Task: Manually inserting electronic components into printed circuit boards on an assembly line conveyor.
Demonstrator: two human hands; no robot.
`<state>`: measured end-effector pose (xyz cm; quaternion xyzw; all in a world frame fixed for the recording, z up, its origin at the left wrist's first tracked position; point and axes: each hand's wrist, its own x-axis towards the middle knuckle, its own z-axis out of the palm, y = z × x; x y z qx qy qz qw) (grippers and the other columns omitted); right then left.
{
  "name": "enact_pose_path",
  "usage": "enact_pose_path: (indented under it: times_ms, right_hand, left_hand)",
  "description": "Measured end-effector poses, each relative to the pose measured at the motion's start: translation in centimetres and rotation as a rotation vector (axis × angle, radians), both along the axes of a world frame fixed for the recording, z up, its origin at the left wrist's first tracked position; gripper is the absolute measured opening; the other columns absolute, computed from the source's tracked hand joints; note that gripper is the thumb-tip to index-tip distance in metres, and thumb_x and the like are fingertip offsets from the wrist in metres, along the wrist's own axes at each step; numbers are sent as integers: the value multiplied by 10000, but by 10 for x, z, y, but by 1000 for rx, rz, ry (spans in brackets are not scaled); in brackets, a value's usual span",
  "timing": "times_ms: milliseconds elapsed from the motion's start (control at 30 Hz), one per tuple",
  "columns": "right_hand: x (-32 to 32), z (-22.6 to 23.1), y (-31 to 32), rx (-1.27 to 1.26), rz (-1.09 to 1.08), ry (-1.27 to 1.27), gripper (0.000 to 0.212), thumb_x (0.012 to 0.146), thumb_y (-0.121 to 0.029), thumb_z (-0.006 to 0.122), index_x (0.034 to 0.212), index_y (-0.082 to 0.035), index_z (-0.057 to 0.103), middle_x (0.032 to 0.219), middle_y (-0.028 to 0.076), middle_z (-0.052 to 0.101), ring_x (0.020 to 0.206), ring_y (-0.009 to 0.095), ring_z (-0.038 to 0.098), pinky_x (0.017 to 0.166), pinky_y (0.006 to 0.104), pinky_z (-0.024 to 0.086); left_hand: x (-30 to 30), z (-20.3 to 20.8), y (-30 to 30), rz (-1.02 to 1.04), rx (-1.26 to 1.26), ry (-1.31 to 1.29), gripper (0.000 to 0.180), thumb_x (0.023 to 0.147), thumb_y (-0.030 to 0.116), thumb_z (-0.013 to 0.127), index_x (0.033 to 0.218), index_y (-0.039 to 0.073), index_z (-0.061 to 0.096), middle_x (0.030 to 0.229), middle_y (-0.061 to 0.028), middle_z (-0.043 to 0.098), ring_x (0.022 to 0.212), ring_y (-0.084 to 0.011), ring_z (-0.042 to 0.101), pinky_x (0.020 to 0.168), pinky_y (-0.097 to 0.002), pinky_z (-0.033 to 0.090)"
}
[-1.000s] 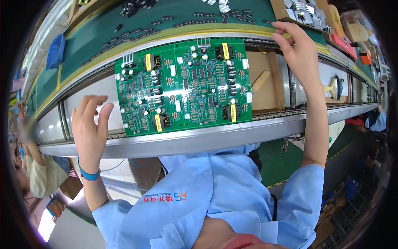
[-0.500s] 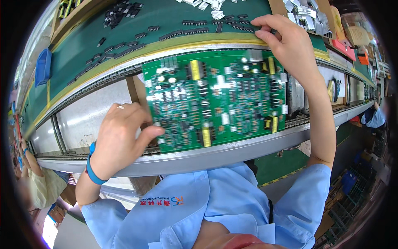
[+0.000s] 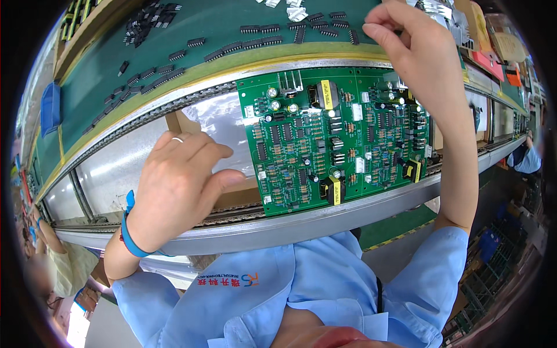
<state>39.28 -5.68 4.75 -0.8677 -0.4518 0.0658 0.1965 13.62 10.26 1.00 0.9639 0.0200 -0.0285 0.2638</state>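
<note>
A green circuit board (image 3: 310, 156), filled with small parts and yellow-wrapped transformers, lies across the two conveyor rails in front of me. My left hand (image 3: 180, 177) hovers just left of the board's left edge, fingers and thumb apart, nothing in it. Above the far rail, my right hand (image 3: 418, 52) reaches over the board's far right corner with thumb and index fingertip pinched together. Whatever may sit between those fingertips is too small or hidden to make out. Close to them on the green work surface (image 3: 220, 17) lies a black chip (image 3: 354, 36), with several more chips (image 3: 261, 42) in rows leftward.
A pile of black components (image 3: 148, 22) and white parts (image 3: 296, 13) lie at the back. A blue tray (image 3: 50, 110) stands far left. The near metal rail (image 3: 290, 228) runs between me and the board. Other people's arms (image 3: 49, 235) show at the far left.
The board has slid right along the rails, away from my left hand, whose fingers have stretched out more. My right fingertips have come away from the row of chips. The view has shifted slightly.
</note>
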Motion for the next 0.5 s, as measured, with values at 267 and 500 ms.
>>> enact_pose_path:
  times_ms: [267, 500]
  right_hand:
    - [-14, -13, 4, -19, -61, -88, 154, 846, -120, 663, 800, 27, 646, 831, 199, 661, 805, 356, 656, 737, 420, 525]
    - [-16, -20, -2, -144, -87, -253, 156, 851, -130, 613, 795, 8, 659, 789, 209, 666, 786, 400, 658, 736, 463, 522]
  left_hand:
    - [-18, -2, 13, 27, 5, 47, 220, 809, 205, 747, 930, 39, 669, 832, -79, 627, 767, -284, 590, 715, -393, 413]
    - [-28, -10, 16, 59, -10, 64, 204, 827, 172, 728, 961, 32, 664, 899, -101, 646, 772, -285, 558, 730, -380, 416]
